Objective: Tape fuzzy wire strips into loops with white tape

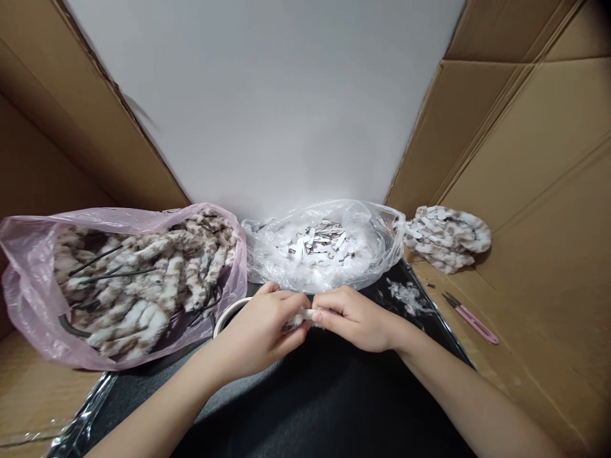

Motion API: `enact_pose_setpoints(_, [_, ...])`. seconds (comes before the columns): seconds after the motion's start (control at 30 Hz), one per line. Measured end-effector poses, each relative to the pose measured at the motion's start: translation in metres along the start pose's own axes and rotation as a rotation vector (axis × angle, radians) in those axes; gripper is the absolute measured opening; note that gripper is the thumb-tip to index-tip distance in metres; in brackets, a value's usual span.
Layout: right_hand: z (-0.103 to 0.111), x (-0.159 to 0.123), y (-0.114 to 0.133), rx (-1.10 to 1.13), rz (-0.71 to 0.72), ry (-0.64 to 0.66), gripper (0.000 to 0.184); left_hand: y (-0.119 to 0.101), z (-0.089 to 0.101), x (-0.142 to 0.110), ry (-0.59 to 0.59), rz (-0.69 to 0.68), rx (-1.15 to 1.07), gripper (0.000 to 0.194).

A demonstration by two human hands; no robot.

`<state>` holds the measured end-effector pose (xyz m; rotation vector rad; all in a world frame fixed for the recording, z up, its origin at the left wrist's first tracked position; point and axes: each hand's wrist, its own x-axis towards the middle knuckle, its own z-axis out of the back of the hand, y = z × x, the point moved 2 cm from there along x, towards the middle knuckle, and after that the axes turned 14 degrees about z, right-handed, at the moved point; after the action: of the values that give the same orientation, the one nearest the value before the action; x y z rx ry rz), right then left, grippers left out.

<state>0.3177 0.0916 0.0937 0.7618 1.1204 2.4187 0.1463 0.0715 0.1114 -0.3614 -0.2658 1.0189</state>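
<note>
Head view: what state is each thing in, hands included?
Pink bag: open, filled with furry strips
Clear bag: open, holding white pieces
Pink-handled snips: lying unheld, blades seemingly slightly apart
Furry bundle: heaped
White ring: partly hidden
Loose fluff: scattered
Left hand: closed on small fluffy piece
Right hand: pinching its white end

Bag (28, 254) pink; fluffy pieces (167, 280) mottled brown-white; snips' handle (477, 323) pink; mat (305, 401) black.
</note>
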Motion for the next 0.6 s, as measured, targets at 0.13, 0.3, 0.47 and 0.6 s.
enact_pose_setpoints(0.13, [-0.003,0.001,-0.008,0.256,-0.092,0.011,0.034,0.003,-0.003,0.001,-0.023,-0.072,0.118,0.009])
enact_pose_setpoints(0.3, [-0.008,0.0,-0.017,0.501,-0.229,0.004,0.033,0.003,-0.008,0.004,-0.176,-0.174,0.324,0.012])
enact_pose_setpoints(0.47, [-0.012,0.001,-0.022,0.667,-0.335,-0.005,0.026,0.002,-0.012,0.004,-0.371,-0.315,0.518,0.019])
enact_pose_setpoints(0.6, [-0.015,0.002,-0.024,0.805,-0.429,-0.013,0.022,0.006,-0.014,0.004,-0.458,-0.377,0.604,0.02])
